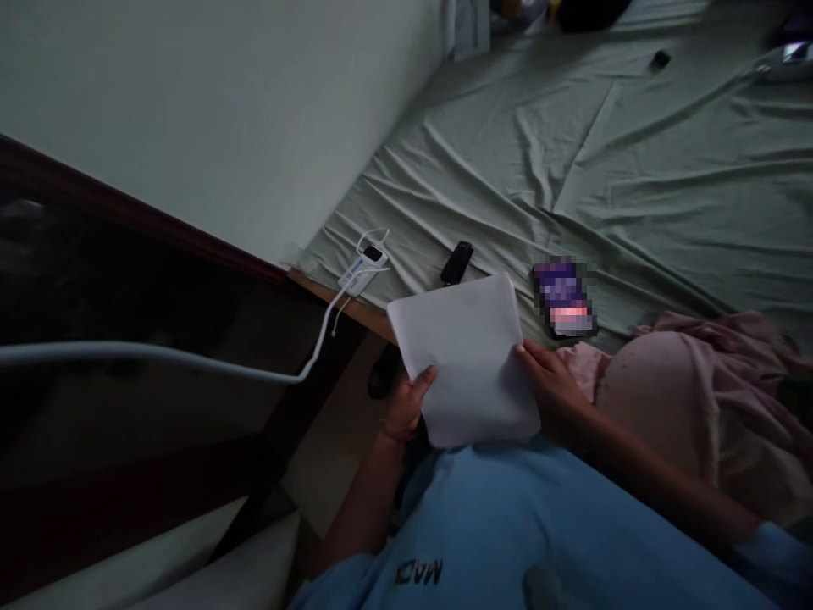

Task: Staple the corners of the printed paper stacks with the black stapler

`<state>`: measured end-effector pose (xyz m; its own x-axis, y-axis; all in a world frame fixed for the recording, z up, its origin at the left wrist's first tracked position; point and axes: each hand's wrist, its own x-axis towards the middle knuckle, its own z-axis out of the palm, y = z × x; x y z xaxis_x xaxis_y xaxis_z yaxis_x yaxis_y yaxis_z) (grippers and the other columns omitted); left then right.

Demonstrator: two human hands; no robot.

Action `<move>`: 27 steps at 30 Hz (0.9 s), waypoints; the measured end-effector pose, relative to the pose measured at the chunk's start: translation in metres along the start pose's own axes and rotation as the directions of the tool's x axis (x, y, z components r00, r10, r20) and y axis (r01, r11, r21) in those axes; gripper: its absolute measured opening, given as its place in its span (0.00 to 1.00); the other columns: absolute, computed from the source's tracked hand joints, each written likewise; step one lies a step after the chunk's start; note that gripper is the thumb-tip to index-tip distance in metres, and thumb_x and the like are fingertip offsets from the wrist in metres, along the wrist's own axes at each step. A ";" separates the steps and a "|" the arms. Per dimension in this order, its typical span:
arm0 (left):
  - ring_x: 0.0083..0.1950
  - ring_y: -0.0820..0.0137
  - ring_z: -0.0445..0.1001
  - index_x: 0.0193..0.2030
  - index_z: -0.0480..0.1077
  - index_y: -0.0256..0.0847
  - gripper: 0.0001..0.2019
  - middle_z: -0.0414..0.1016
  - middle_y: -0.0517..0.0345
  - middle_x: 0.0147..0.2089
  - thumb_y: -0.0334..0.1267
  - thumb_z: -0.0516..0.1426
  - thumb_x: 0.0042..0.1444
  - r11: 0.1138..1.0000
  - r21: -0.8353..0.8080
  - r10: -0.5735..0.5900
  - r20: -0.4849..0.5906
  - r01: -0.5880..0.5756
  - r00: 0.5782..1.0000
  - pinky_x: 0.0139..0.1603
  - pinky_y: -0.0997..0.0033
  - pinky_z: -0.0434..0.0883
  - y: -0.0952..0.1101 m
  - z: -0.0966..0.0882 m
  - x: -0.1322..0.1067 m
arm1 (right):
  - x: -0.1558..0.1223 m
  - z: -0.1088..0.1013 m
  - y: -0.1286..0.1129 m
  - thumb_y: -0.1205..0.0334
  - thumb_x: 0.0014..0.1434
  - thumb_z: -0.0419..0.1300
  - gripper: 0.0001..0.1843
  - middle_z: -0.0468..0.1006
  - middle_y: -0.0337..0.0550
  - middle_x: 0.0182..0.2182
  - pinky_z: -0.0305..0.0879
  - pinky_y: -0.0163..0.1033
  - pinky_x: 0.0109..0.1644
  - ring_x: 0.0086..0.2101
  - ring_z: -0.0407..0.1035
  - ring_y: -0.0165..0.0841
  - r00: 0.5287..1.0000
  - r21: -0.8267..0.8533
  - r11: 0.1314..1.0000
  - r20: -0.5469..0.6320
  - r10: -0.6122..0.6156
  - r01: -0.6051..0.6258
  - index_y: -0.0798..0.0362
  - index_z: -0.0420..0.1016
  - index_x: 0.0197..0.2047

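A white sheet of paper is held over my lap at the edge of a bed. My left hand grips its lower left edge, thumb on top and fingers curled underneath. My right hand holds the right edge, fingers pressed on the paper. Just beyond the sheet on the bed lie a small black device and a phone with a lit screen.
The bed has a wrinkled pale green sheet. A white power bank with a white cable lies near the bed's corner, its cable running left. A pink cloth lies by my right arm. A wall and a dark wooden frame stand to the left.
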<state>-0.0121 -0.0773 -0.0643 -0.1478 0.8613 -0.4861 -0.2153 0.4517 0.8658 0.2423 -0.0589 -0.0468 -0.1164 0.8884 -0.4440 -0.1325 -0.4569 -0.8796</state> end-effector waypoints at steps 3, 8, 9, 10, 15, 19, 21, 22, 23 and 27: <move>0.48 0.59 0.79 0.48 0.78 0.34 0.26 0.80 0.45 0.49 0.51 0.70 0.47 0.998 0.026 0.060 -0.055 -0.058 0.997 0.52 0.62 0.74 0.003 -0.001 -0.002 | -0.001 -0.006 0.003 0.39 0.60 0.59 0.21 0.75 0.38 0.29 0.64 0.38 0.34 0.32 0.68 0.35 0.996 -0.119 0.990 0.057 -0.070 0.076 0.49 0.77 0.39; 0.43 0.62 0.79 0.45 0.79 0.37 0.21 0.81 0.50 0.44 0.47 0.71 0.46 0.991 -0.071 0.112 -0.070 -0.117 0.991 0.47 0.65 0.74 0.021 0.001 -0.002 | -0.005 -0.007 0.001 0.39 0.60 0.60 0.22 0.81 0.40 0.37 0.69 0.39 0.38 0.39 0.73 0.39 1.000 -0.046 0.999 -0.009 0.027 -0.027 0.46 0.80 0.46; 0.43 0.61 0.79 0.45 0.79 0.37 0.22 0.81 0.51 0.43 0.46 0.71 0.45 0.991 -0.099 0.089 -0.052 -0.094 0.995 0.46 0.64 0.74 0.024 0.003 -0.002 | -0.007 -0.006 0.001 0.39 0.59 0.60 0.23 0.81 0.40 0.40 0.70 0.40 0.40 0.41 0.73 0.40 0.997 -0.011 0.998 -0.046 0.057 -0.058 0.44 0.80 0.49; 0.42 0.61 0.79 0.45 0.79 0.37 0.23 0.82 0.51 0.43 0.45 0.72 0.43 0.990 -0.124 0.058 -0.035 -0.062 0.998 0.45 0.64 0.75 0.026 0.005 -0.001 | -0.009 -0.005 0.000 0.38 0.59 0.61 0.23 0.82 0.40 0.43 0.71 0.41 0.42 0.44 0.74 0.41 0.993 0.011 0.996 -0.081 0.089 -0.088 0.43 0.79 0.51; 0.40 0.63 0.80 0.46 0.78 0.36 0.23 0.82 0.49 0.44 0.43 0.72 0.43 0.982 -0.181 -0.040 0.031 0.045 0.999 0.44 0.65 0.75 0.026 0.013 0.002 | -0.019 -0.007 0.016 0.39 0.58 0.62 0.23 0.80 0.42 0.51 0.71 0.44 0.51 0.51 0.72 0.43 0.981 -0.061 0.990 -0.153 0.118 -0.129 0.42 0.79 0.51; 0.41 0.63 0.80 0.47 0.78 0.37 0.23 0.82 0.50 0.44 0.45 0.71 0.46 0.985 -0.171 -0.014 0.035 0.020 0.999 0.46 0.65 0.75 0.021 0.016 0.003 | -0.013 -0.017 0.026 0.44 0.59 0.60 0.24 0.80 0.43 0.48 0.69 0.47 0.54 0.50 0.72 0.43 0.997 -0.149 0.988 -0.072 0.020 -0.030 0.46 0.76 0.54; 0.42 0.62 0.80 0.47 0.78 0.37 0.23 0.82 0.50 0.45 0.45 0.71 0.46 0.988 -0.153 0.006 0.060 0.004 0.998 0.47 0.63 0.75 0.021 0.017 0.003 | -0.006 -0.021 0.019 0.45 0.61 0.59 0.26 0.79 0.43 0.50 0.66 0.48 0.57 0.50 0.71 0.41 0.992 -0.181 0.980 -0.078 -0.100 0.085 0.45 0.71 0.59; 0.42 0.62 0.80 0.47 0.78 0.36 0.23 0.82 0.50 0.45 0.44 0.71 0.46 0.990 -0.138 0.017 0.077 -0.006 0.997 0.48 0.63 0.76 0.022 0.017 0.003 | -0.002 -0.022 0.013 0.45 0.62 0.58 0.26 0.78 0.44 0.51 0.64 0.49 0.58 0.51 0.71 0.41 0.979 -0.200 0.968 -0.100 -0.177 0.154 0.44 0.69 0.61; 0.42 0.61 0.80 0.47 0.78 0.36 0.22 0.82 0.50 0.45 0.44 0.71 0.46 0.992 -0.123 0.027 0.091 -0.016 0.996 0.48 0.62 0.76 0.023 0.018 0.002 | 0.002 -0.023 0.007 0.45 0.63 0.57 0.27 0.78 0.44 0.52 0.63 0.49 0.60 0.52 0.70 0.41 0.962 -0.222 0.952 -0.122 -0.244 0.213 0.43 0.68 0.62; 0.42 0.60 0.80 0.47 0.78 0.37 0.23 0.82 0.50 0.44 0.42 0.72 0.44 0.997 -0.068 0.028 0.099 -0.021 0.995 0.47 0.61 0.75 0.031 0.019 -0.002 | 0.009 -0.016 -0.012 0.42 0.61 0.58 0.25 0.78 0.46 0.48 0.63 0.50 0.57 0.49 0.69 0.43 0.943 -0.277 0.928 -0.147 -0.298 0.250 0.45 0.73 0.56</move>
<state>-0.0005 -0.0610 -0.0344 -0.0572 0.8925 -0.4474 -0.2771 0.4163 0.8660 0.2589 -0.0448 -0.0432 0.0740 0.9806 -0.1818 0.1208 -0.1897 -0.9744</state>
